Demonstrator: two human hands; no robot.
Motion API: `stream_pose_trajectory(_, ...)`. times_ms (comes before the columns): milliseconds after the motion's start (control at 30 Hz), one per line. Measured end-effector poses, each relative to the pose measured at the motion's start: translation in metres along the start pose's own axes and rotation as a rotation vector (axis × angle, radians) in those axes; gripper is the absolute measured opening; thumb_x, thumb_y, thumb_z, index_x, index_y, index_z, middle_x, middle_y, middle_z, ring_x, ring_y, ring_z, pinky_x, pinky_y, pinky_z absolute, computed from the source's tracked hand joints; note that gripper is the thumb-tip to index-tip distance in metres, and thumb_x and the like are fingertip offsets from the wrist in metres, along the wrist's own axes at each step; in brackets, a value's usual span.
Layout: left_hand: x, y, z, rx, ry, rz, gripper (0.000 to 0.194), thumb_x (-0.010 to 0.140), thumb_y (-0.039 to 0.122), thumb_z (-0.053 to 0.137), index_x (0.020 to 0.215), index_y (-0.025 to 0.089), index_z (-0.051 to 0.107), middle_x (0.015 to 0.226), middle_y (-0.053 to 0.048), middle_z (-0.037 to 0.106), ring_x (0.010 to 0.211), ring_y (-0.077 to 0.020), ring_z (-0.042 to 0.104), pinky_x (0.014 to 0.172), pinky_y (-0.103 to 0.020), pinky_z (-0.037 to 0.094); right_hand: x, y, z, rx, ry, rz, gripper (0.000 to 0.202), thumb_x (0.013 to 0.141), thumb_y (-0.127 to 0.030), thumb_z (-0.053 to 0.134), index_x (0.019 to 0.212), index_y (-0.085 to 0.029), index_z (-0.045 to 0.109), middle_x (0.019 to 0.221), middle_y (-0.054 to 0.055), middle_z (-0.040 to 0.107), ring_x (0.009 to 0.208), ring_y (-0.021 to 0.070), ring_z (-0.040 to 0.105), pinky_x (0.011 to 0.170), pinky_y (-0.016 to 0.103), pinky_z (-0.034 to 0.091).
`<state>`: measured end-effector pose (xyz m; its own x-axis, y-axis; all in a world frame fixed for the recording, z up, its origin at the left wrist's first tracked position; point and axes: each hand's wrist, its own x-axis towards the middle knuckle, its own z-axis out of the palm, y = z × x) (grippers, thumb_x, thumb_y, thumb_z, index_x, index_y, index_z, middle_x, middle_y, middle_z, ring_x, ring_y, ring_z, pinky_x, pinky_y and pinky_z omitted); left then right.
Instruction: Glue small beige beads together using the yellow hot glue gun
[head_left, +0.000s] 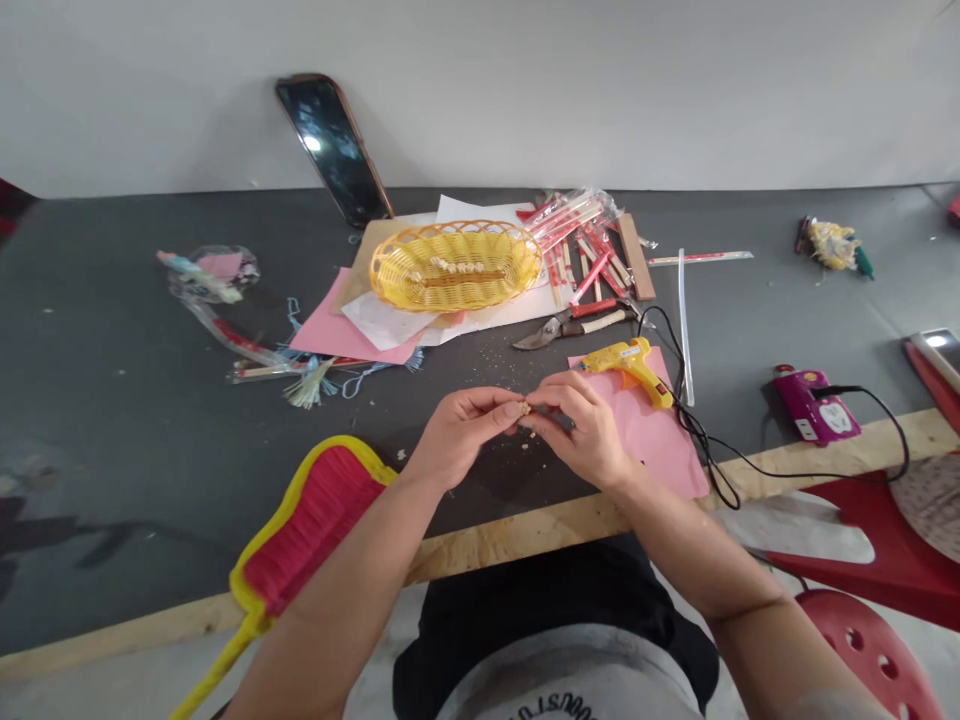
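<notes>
My left hand (471, 432) and my right hand (579, 425) meet over the table near its front edge. Their fingertips pinch a small beige piece (524, 408), mostly covered by the fingers, so its kind is unclear. Small pale crumbs lie on the table below and around it. Just right of my right hand, a yellow glue gun (626, 366) rests on pink paper (660, 440). Beyond my hands are pruning shears (574, 322) with their blades to the left. Behind them a yellow woven basket (390, 275) contains several small beige pieces (456, 266).
Wrapped chopsticks (577, 235) are heaped right of the basket beside a wooden block (636, 257). A phone (334, 150) leans on the wall. A magenta fan with yellow trim (315, 515) lies by my left forearm. Black cord (780, 475) runs to a purple power box (817, 407).
</notes>
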<state>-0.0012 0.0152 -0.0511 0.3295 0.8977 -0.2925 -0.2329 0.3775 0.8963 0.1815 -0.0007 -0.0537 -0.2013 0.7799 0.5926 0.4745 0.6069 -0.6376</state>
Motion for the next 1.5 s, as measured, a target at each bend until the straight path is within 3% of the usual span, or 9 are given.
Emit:
stream_pose_trajectory(267,0.0005,0.0028,0.0006,-0.015,-0.054,-0.031,0.03,0.066,0.045,0.09,0.08,0.019,0.082,0.067,-0.002,0.069,0.065,-0.011,0.058,0.065,-0.023,0.045,-0.0014,0.0007,0.0006,0.023,0.03,-0.021,0.009,0.096,-0.024,0.065,0.103,-0.023,0.07,0.095,0.005,0.069,0.085,0.0153,0.071,0.077,0.028,0.063)
stream_pose_trajectory(867,0.0012,-0.0009,-0.0043,0.117,-0.031,0.052,0.028,0.071,0.044,0.087,0.078,0.018,0.081,0.068,-0.001,0.068,0.065,-0.0105,0.054,0.064,-0.024,0.042,-0.0036,0.001,0.0061,0.108,0.022,-0.008,0.01,0.096,-0.017,0.064,0.101,-0.022,0.071,0.092,0.005,0.07,0.085,0.0156,0.07,0.077,0.029,0.063)
stream_pose_trajectory(1133,0.0024,0.0023,0.0006,-0.033,0.042,0.022,0.03,0.06,0.042,0.093,0.076,0.019,0.083,0.071,-0.004,0.075,0.063,-0.0113,0.058,0.064,-0.025,0.046,-0.0055,0.0004,0.0044,0.186,-0.014,0.14,0.034,0.091,-0.023,0.07,0.124,-0.024,0.061,0.094,0.003,0.067,0.067,0.0115,0.061,0.061,0.025,0.059)
stream_pose_trajectory(1367,0.0014,0.0018,0.0011,-0.014,0.032,0.024,0.029,0.061,0.042,0.093,0.079,0.021,0.084,0.068,-0.003,0.074,0.064,-0.0108,0.057,0.064,-0.024,0.046,-0.0029,-0.0009,0.0042,0.145,0.017,0.101,0.016,0.094,-0.02,0.066,0.108,-0.022,0.071,0.094,0.006,0.071,0.085,0.016,0.07,0.07,0.027,0.061)
stream_pose_trajectory(1500,0.0015,0.002,0.0012,-0.034,0.04,0.009,0.029,0.059,0.04,0.094,0.078,0.022,0.084,0.068,-0.002,0.074,0.063,-0.0105,0.057,0.064,-0.024,0.046,-0.0016,-0.0021,0.0024,0.141,0.062,0.072,0.014,0.093,-0.017,0.065,0.103,-0.023,0.073,0.092,0.004,0.073,0.082,0.0149,0.071,0.072,0.027,0.061)
